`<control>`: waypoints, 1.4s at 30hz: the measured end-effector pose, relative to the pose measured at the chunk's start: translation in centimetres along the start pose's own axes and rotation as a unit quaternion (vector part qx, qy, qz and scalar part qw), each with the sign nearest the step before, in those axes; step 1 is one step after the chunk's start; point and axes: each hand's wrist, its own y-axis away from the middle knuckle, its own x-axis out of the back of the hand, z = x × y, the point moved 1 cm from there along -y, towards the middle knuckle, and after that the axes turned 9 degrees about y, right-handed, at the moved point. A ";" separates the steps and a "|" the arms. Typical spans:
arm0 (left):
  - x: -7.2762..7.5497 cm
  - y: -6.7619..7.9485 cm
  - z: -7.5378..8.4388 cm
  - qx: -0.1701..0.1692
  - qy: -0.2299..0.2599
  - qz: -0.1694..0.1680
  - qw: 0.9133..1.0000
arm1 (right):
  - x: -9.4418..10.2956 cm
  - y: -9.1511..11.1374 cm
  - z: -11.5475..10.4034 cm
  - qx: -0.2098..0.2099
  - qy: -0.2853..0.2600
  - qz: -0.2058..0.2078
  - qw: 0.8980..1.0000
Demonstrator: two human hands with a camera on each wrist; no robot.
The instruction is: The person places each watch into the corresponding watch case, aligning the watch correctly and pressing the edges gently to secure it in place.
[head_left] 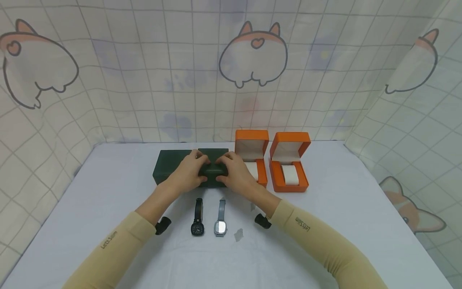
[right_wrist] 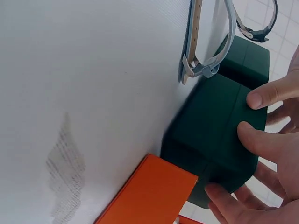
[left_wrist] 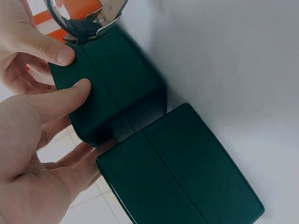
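Both hands are on the right-hand dark green box (head_left: 213, 183). My left hand (head_left: 187, 170) grips its left side, thumb on the front face and fingers (left_wrist: 77, 161) bent round toward the far side. From the other side my right hand (head_left: 236, 172) holds it the same way, its thumb (right_wrist: 254, 137) on the front. Whether the lid is slightly lifted I cannot tell. Against my left hand stands a second green box (head_left: 173, 158), closed. A black watch (head_left: 197, 228) and a silver-grey watch (head_left: 220, 227) lie in front of the boxes.
Right of the green boxes stand two orange boxes, one (head_left: 251, 138) partly behind my right hand, the other (head_left: 290, 176) farther right. Both have raised lids and white cushions inside. A patterned cloth wall (head_left: 202, 108) rises behind the white table (head_left: 119, 180).
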 end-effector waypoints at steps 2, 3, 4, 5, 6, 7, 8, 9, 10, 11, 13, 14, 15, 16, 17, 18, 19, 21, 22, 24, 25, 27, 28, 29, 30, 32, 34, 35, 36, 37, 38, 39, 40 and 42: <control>0.0 0.1 0.1 0.002 -0.006 -0.002 1.000 | 0.0 0.1 0.1 0.003 -0.001 0.003 1.000; 0.0 0.1 0.1 0.002 -0.008 -0.002 1.000 | 0.0 0.1 0.1 0.005 -0.001 0.006 1.000; 0.0 0.1 0.2 0.001 -0.010 -0.002 1.000 | 0.0 0.2 0.1 0.005 -0.001 0.007 1.000; -0.1 0.2 0.2 0.001 -0.013 -0.002 1.000 | 0.0 0.2 0.1 0.007 -0.001 0.009 1.000; -0.1 0.2 0.3 0.002 -0.015 -0.002 1.000 | 0.0 0.3 0.1 0.009 0.001 0.012 1.000; -0.1 0.2 0.3 0.002 -0.018 -0.002 1.000 | 0.0 0.3 0.1 0.010 0.001 0.013 1.000; -0.1 0.2 0.3 0.002 -0.021 -0.002 1.000 | 0.1 0.4 0.1 0.010 0.001 0.013 1.000; -0.2 0.2 0.3 0.001 -0.025 0.000 1.000 | 0.1 0.4 0.1 0.009 0.000 0.013 1.000; -0.2 0.2 0.4 0.002 -0.027 0.001 1.000 | 0.2 0.5 0.1 0.006 -0.001 0.012 1.000; -0.2 0.3 0.5 0.001 -0.029 0.003 1.000 | 0.3 0.5 0.1 0.003 -0.002 0.010 1.000; -0.2 0.3 0.6 -0.003 -0.031 0.007 0.999 | 0.5 0.7 0.2 -0.009 -0.007 0.004 1.000; -0.1 0.4 0.7 -0.006 -0.030 0.010 0.999 | 0.6 0.8 0.3 -0.015 -0.009 0.003 1.000; -0.1 0.5 0.8 -0.010 -0.030 0.012 0.999 | 0.8 0.9 0.3 -0.020 -0.013 0.002 1.000; -0.1 0.6 0.8 -0.012 -0.030 0.013 0.999 | 0.9 1.1 0.4 -0.025 -0.016 0.001 1.000; -0.1 0.7 0.8 -0.015 -0.028 0.014 0.999 | 1.0 1.2 0.5 -0.029 -0.018 0.000 0.999; -0.1 0.7 0.8 -0.017 -0.027 0.015 0.999 | 1.2 1.4 0.6 -0.031 -0.021 0.001 0.999; -0.1 0.8 0.8 -0.020 -0.025 0.017 0.999 | 1.4 1.6 0.7 -0.032 -0.024 0.001 0.999; -0.1 0.9 0.8 -0.025 -0.021 0.021 0.999 | 1.8 2.0 1.0 -0.033 -0.031 0.000 0.999; 0.0 1.0 0.7 -0.028 -0.017 0.023 0.999 | 1.9 2.1 1.2 -0.034 -0.032 -0.002 0.999; 0.1 1.1 0.7 -0.033 -0.011 0.028 0.999 | 2.3 2.4 1.5 -0.034 -0.035 -0.006 0.999; 0.1 1.2 0.8 -0.037 -0.011 0.031 0.999 | 2.6 2.5 1.8 -0.036 -0.035 -0.010 0.999; 0.2 1.5 0.9 -0.043 -0.011 0.037 0.998 | 3.0 2.7 2.3 -0.037 -0.025 -0.019 0.999; 0.2 1.6 1.0 -0.045 -0.012 0.039 0.998 | 3.3 2.8 2.5 -0.038 -0.021 -0.025 0.999; 0.2 1.8 1.1 -0.048 -0.013 0.042 0.998 | 3.5 2.9 2.8 -0.038 -0.016 -0.030 0.999; 0.2 2.0 1.2 -0.051 -0.012 0.045 0.998 | 3.7 2.9 3.2 -0.036 -0.009 -0.034 0.999; 0.2 2.4 1.3 -0.058 -0.008 0.051 0.997 | 4.2 3.0 3.9 -0.034 0.000 -0.041 0.999; 0.2 2.8 1.3 -0.062 0.000 0.058 0.996 | 4.7 3.1 4.6 -0.032 0.000 -0.046 0.998; 0.2 3.0 1.3 -0.064 0.003 0.061 0.996 | 4.9 3.1 4.9 -0.030 0.000 -0.047 0.998; 0.2 3.1 1.3 -0.067 0.006 0.063 0.996 | 5.1 3.1 5.3 -0.029 -0.002 -0.049 0.998; 0.2 3.3 1.2 -0.070 0.009 0.065 0.995 | 5.3 3.1 5.6 -0.028 -0.004 -0.051 0.998; 0.2 3.5 1.2 -0.071 0.011 0.066 0.995 | 5.5 3.1 5.9 -0.027 -0.005 -0.054 0.998; 0.2 3.6 1.2 -0.074 0.012 0.067 0.995 | 5.6 3.1 6.2 -0.026 -0.006 -0.057 0.998; 0.1 3.8 1.2 -0.077 0.013 0.068 0.995 | 5.7 3.1 6.5 -0.025 -0.005 -0.062 0.998; 0.1 4.2 1.2 -0.082 0.016 0.071 0.994 | 5.8 3.0 7.1 -0.025 0.001 -0.075 0.997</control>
